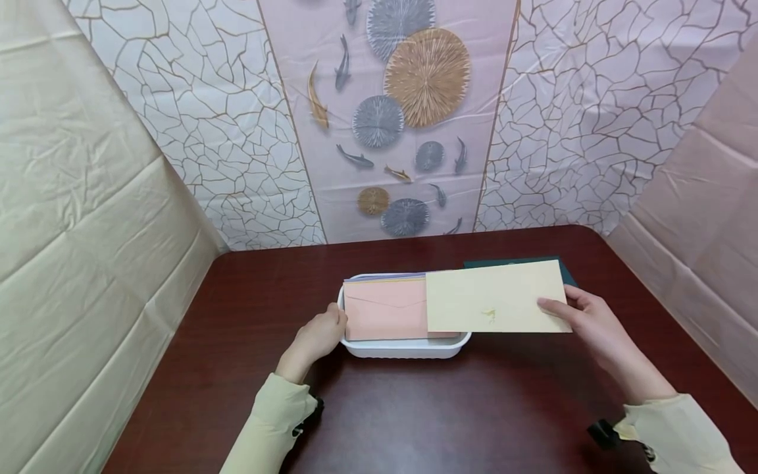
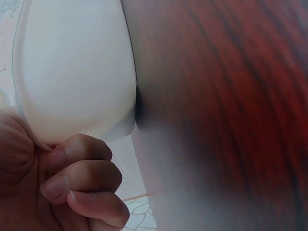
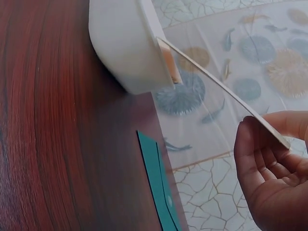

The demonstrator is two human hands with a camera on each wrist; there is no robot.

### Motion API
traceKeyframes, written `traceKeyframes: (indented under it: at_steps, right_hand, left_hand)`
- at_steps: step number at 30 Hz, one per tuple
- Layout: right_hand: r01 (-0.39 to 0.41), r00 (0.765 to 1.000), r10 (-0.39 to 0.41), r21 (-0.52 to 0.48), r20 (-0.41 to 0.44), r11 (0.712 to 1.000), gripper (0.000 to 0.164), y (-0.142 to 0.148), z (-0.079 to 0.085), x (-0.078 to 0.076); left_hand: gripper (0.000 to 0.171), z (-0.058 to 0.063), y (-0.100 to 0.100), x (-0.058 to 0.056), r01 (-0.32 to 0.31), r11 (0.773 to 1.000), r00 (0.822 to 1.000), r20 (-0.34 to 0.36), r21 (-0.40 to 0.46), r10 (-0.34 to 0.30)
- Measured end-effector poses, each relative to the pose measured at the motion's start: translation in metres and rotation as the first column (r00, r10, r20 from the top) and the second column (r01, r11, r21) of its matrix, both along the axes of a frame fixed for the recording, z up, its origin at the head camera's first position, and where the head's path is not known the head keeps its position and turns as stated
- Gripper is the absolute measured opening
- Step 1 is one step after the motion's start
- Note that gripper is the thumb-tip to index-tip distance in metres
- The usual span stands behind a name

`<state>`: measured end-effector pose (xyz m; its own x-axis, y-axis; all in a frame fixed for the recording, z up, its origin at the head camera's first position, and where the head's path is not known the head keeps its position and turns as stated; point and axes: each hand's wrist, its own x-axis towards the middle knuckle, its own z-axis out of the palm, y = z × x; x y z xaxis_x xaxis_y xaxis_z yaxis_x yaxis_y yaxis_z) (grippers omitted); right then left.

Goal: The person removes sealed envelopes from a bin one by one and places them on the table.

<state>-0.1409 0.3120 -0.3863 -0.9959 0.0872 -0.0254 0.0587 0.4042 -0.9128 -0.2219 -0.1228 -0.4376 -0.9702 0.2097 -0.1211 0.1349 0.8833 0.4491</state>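
Observation:
My left hand (image 1: 320,336) grips the left end of a white plastic tray (image 1: 403,353); the left wrist view shows its fingers curled at the rim. Inside the tray lies a pink envelope (image 1: 381,313) with a V-shaped flap, on top of purple and yellow edges. A cream envelope (image 1: 474,296) with a small gold mark is pinched at its right end between thumb and fingers of my right hand (image 1: 601,329). Its left part covers the pink envelope's right side. In the right wrist view the cream envelope (image 3: 216,84) slants from the tray's rim to the fingers.
Behind the cream envelope, a dark green envelope (image 1: 567,275) lies on the dark red wooden table (image 1: 272,276), mostly hidden. Patterned cloth (image 1: 403,131) hangs behind the table, and plain cloth walls (image 1: 89,230) stand at both sides.

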Motion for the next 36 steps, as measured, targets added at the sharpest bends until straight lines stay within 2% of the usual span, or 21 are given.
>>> traceKeyframes:
  at_steps: [7,16,19,26,31,36]
  right_hand:
    - [0.009,1.0,-0.009,0.012,-0.009,1.0,0.057,0.007,0.001,0.0]
    - [0.022,1.0,-0.022,-0.023,-0.006,1.0,0.051,0.015,0.003,0.002]
    - [0.035,0.999,-0.035,-0.056,-0.007,0.998,0.046,0.018,0.004,0.004]
    - [0.025,1.0,-0.025,-0.16,0.0,0.987,0.019,0.024,0.003,0.007]
    - [-0.009,1.0,0.009,-0.267,-0.001,0.964,0.016,0.028,0.001,0.011]
    - [-0.004,1.0,0.001,-0.314,-0.008,0.949,0.015,0.031,-0.001,0.012]
  left_hand:
    - [0.034,-0.002,0.0,-0.001,0.001,1.0,1.0,0.012,-0.008,-0.001]
    - [0.034,0.001,0.0,-0.001,0.001,1.0,1.0,0.021,-0.013,0.0]
    - [0.035,0.002,0.001,0.0,0.006,1.0,1.0,0.026,-0.01,-0.006]
    - [0.036,0.002,0.0,0.0,0.002,1.0,1.0,0.019,-0.01,-0.002]
    - [0.036,0.001,0.0,-0.001,0.006,1.0,1.0,0.019,-0.006,-0.006]
    - [0.036,0.0,-0.002,0.0,0.004,1.0,1.0,0.018,-0.013,-0.004]
